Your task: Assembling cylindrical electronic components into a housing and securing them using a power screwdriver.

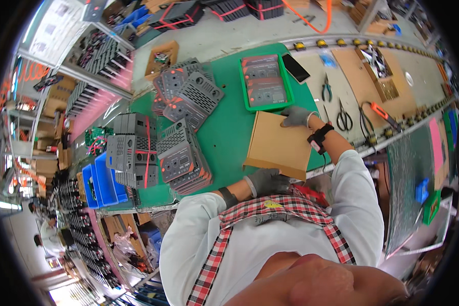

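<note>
A flat brown cardboard box [278, 142] lies at the near edge of the green work mat, tilted a little toward me. My right hand [297, 117], in a grey glove, grips its far right corner. At its near left edge my left hand [268, 181], also gloved, is closed round the rim, with some fingers hidden. Just beyond the box is a green tray [244, 97] holding grey printed faceplates [262, 76]. To the left, a stack of similar grey panels [181, 158] reaches the table's front edge.
More loose grey panels [188, 94] are piled at the back left, near a strapped bundle [132, 153] and blue bins [104, 183]. A phone [296, 69], pliers [326, 89], scissors [344, 120] and an orange-handled tool [385, 116] lie on the right side. An orange hose [327, 23] hangs at the back.
</note>
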The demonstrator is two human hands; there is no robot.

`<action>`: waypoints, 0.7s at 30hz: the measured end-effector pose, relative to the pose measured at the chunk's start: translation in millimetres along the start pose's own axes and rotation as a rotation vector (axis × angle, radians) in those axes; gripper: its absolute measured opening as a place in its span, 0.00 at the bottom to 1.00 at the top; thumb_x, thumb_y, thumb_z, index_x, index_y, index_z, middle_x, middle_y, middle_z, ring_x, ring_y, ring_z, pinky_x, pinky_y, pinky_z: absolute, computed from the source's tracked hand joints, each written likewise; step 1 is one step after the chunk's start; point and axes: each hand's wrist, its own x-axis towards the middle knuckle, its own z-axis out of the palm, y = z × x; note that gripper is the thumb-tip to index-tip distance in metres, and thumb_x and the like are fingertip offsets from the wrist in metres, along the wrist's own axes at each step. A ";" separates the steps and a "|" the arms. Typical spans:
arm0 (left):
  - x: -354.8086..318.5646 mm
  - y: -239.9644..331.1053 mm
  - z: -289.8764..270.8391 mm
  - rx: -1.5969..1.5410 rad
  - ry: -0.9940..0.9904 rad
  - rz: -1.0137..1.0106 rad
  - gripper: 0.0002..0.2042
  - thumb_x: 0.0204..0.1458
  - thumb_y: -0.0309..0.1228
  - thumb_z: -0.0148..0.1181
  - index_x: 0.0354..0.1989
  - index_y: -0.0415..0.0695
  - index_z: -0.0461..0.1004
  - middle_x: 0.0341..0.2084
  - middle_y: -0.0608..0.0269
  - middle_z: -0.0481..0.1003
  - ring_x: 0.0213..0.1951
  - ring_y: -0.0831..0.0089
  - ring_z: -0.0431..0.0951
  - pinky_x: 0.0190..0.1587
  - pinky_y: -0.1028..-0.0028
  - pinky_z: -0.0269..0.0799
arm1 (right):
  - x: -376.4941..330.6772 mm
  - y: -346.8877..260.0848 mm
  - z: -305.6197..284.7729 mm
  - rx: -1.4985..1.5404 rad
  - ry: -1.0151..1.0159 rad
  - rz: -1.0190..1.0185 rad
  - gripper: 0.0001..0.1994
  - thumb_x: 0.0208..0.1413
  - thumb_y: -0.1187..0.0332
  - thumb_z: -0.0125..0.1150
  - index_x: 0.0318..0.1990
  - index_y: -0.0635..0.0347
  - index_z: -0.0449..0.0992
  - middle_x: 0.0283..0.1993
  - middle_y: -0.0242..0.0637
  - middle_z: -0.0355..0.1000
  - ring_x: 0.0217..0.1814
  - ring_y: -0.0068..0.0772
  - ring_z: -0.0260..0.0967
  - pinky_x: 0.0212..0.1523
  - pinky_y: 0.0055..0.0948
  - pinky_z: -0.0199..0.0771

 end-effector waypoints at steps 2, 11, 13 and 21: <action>7.1 7.4 10.3 0.051 -0.132 0.172 0.16 0.44 0.31 0.56 0.42 0.41 0.64 0.38 0.57 0.68 0.40 0.67 0.68 0.39 0.70 0.66 | 12.0 -16.1 -13.8 -0.043 0.114 -0.119 0.26 0.34 0.62 0.58 0.47 0.59 0.69 0.41 0.44 0.70 0.40 0.39 0.68 0.41 0.29 0.66; 6.2 47.9 80.3 0.373 -0.031 0.535 0.15 0.52 0.33 0.47 0.45 0.36 0.62 0.39 0.50 0.68 0.42 0.62 0.71 0.42 0.64 0.70 | -78.4 73.4 -33.9 0.716 0.295 -0.166 0.20 0.47 0.69 0.55 0.49 0.63 0.66 0.44 0.37 0.69 0.47 0.25 0.64 0.46 0.23 0.65; 15.7 66.8 77.2 1.141 0.246 0.729 0.13 0.53 0.31 0.46 0.43 0.36 0.63 0.39 0.48 0.68 0.41 0.62 0.71 0.40 0.65 0.69 | -90.3 89.2 -8.2 0.846 0.214 -0.185 0.22 0.47 0.70 0.56 0.51 0.64 0.64 0.46 0.37 0.68 0.48 0.25 0.63 0.47 0.23 0.64; 37.4 206.0 34.3 2.109 0.754 1.070 0.20 0.46 0.41 0.49 0.47 0.47 0.65 0.42 0.52 0.69 0.43 0.59 0.69 0.44 0.65 0.65 | -97.4 85.5 74.7 1.031 0.662 -0.178 0.27 0.47 0.69 0.54 0.56 0.62 0.55 0.53 0.39 0.60 0.50 0.29 0.59 0.48 0.27 0.61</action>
